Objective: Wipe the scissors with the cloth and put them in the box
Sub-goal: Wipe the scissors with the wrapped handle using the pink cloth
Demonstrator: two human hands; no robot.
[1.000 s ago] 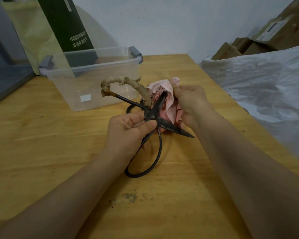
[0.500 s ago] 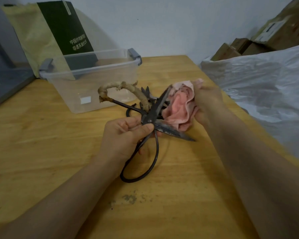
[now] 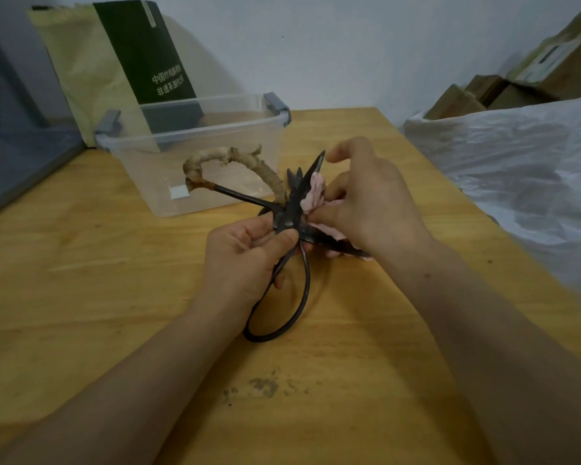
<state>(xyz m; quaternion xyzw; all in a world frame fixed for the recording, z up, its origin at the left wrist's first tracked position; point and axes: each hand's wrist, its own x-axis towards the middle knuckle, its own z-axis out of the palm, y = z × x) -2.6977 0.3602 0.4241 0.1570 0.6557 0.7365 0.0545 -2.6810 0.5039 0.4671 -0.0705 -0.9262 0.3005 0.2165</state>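
The left hand (image 3: 245, 260) grips open black iron scissors (image 3: 291, 216) at the pivot, while the right hand (image 3: 373, 209) pinches a crumpled pink cloth (image 3: 314, 193) against their blade.

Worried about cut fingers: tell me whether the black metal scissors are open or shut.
Open: the black metal scissors have blades spread apart, the pink cloth bunched between them.

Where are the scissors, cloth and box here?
scissors (image 3: 296, 203): head view, on the upper blade just above the pivot.
cloth (image 3: 316, 191): head view, on the pink fold beside that blade.
box (image 3: 195, 129): head view, on the front rim of the clear plastic.
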